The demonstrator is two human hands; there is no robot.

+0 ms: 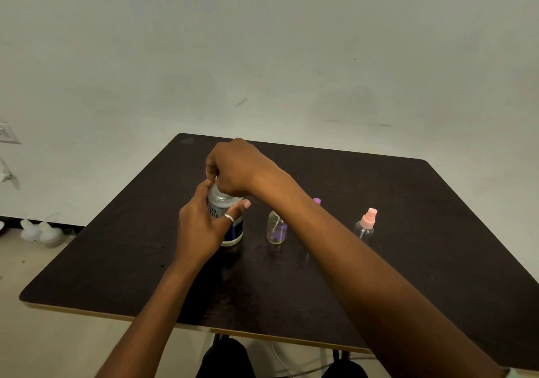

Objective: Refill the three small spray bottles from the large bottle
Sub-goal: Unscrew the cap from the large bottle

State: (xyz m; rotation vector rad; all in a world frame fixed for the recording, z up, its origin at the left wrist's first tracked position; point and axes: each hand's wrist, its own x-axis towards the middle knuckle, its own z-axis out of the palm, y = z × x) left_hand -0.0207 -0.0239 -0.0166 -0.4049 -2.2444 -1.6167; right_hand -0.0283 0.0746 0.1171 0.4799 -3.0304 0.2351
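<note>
1. The left hand (201, 226) wraps around the body of the large bottle (226, 201). Its thumb is on the near side, and a finger wearing a silver ring (229, 217) curls across the label.
2. The right hand (233, 167) sits on top of the same bottle with its fingers curled down around the neck. The cap is almost entirely hidden under them.
3. The large bottle stands upright on the dark table (291, 284), left of centre. It is clear at the shoulder and has a blue-and-white label lower down.
4. Just to its right stands a small clear bottle (276, 229) with no sprayer on it.
5. A purple spray top (317, 201) shows above the right forearm. The bottle under it is hidden.
6. Further right, well apart, a small bottle with a pink sprayer (368, 223) stands upright.
7. Behind the table is a plain pale wall (262, 56).
</note>
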